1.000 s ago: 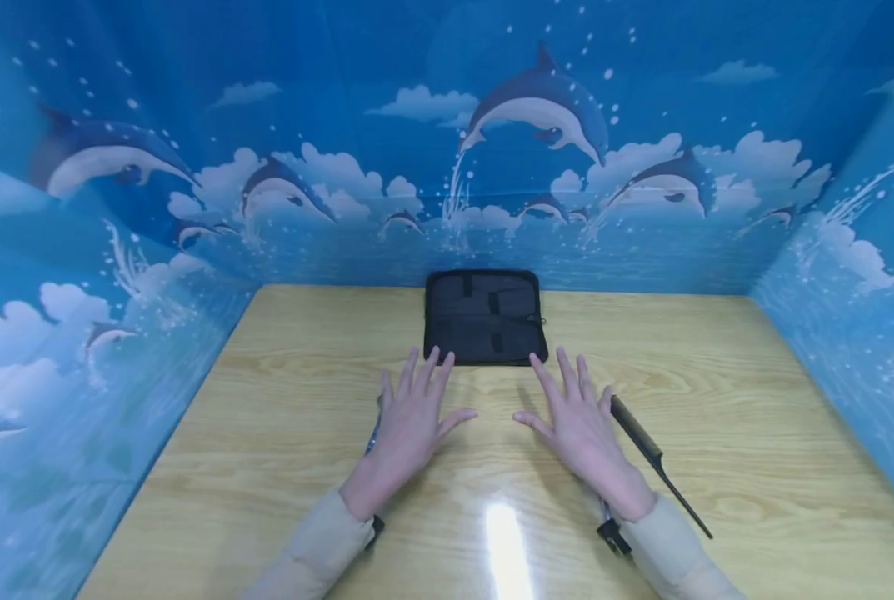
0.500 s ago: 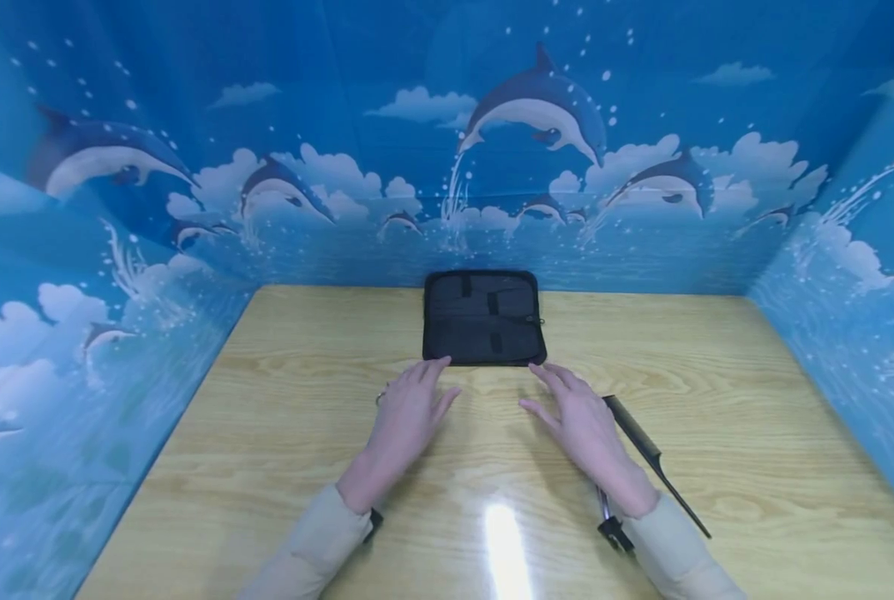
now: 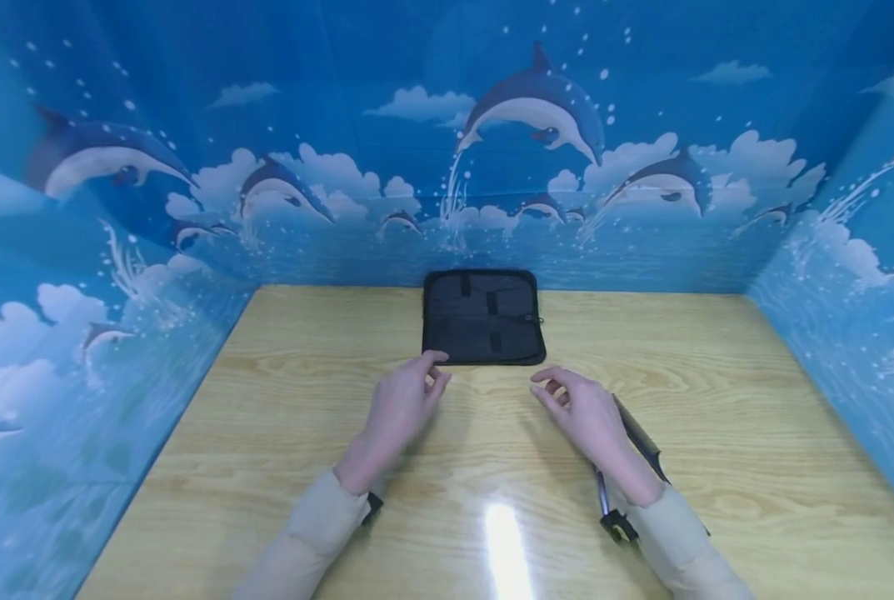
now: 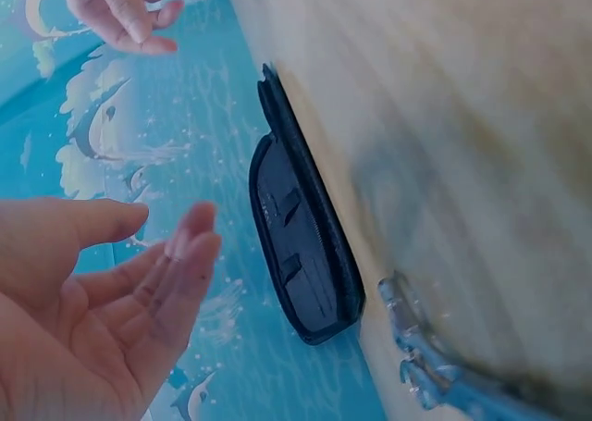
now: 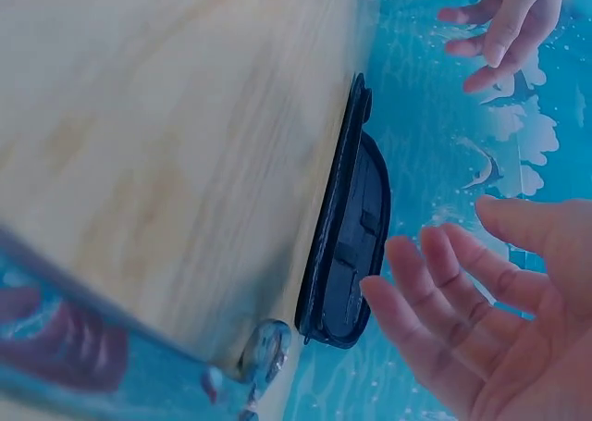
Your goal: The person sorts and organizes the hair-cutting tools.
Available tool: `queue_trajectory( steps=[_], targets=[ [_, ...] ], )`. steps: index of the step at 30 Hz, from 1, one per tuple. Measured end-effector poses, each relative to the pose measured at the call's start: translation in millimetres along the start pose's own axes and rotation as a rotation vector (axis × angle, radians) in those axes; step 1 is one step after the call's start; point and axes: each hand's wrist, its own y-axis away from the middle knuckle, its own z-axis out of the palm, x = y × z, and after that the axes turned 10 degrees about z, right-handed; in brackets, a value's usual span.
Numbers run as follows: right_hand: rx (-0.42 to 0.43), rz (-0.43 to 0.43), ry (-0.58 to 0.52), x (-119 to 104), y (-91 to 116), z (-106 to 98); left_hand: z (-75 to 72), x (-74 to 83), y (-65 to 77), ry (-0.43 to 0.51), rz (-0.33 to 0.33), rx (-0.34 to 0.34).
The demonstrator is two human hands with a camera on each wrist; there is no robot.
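My left hand (image 3: 405, 404) hovers just short of the front left corner of a black zip case (image 3: 484, 329), fingers loosely bent and nothing in them. Facing it, my right hand (image 3: 585, 412) is held off the case's front right corner, also relaxed, with no object in its grasp. The case lies unfolded, its inner straps showing. Partly covered by the right forearm is a dark rat-tail comb (image 3: 639, 433). A shiny metal tool (image 4: 435, 375) with rounded ends shows below the left hand in the left wrist view. Another shiny metal piece (image 5: 266, 352) with a loop appears in the right wrist view.
The light wood table (image 3: 327, 333) is bounded at the back and both sides by a blue dolphin-print cloth (image 3: 342, 167). Bright glare (image 3: 508, 550) falls on the table's front middle. A thin metal rod (image 3: 602, 492) shows beside the right wrist.
Both hands have gone from flat, spread fingers to loosely bent ones, staying close to the same places. The right hand and forearm now cover more of the comb. The case has not moved.
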Motion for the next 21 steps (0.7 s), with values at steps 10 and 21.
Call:
queue_trajectory(
  steps=[10, 21],
  targets=[
    [0.022, -0.014, -0.004, -6.1, -21.3, -15.4, -12.1, -8.7, -20.1, 0.029, -0.048, -0.014],
    [0.045, 0.011, -0.053, -13.7, -48.9, -24.8, -23.1, -23.3, -44.7, 0.081, -0.02, 0.115]
  ],
)
